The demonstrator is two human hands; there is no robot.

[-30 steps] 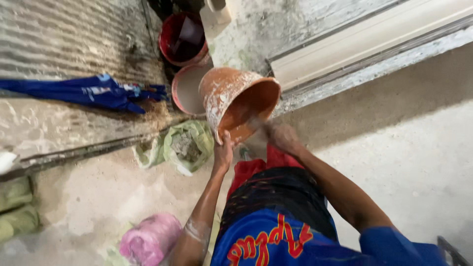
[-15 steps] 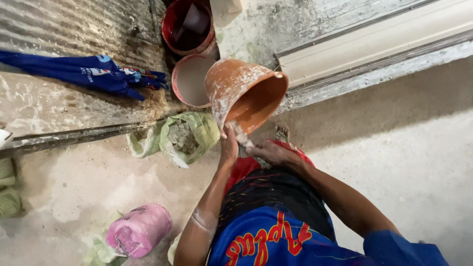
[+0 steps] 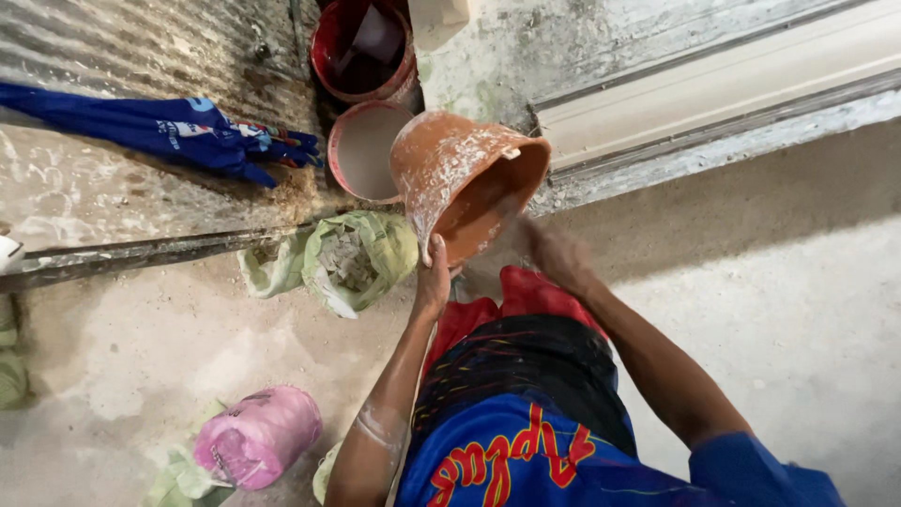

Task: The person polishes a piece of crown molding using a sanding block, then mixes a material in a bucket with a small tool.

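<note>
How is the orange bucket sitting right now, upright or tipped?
Tipped. The orange bucket lies on its side, mouth toward the person, left hand gripping its rim; the blurred right hand is beside the mouth.

A single head-worn camera looks almost straight down the person's own body onto a dusty concrete floor [image 3: 798,357]. It sits close: the blue printed shirt [image 3: 526,451] fills the bottom edge of the frame, both forearms reaching away from the lens. The far edge of the floor, where a corrugated metal sheet [image 3: 113,56] and a pale moulded strip [image 3: 713,84] lie, runs along the top. No second view overlaps it.
</note>
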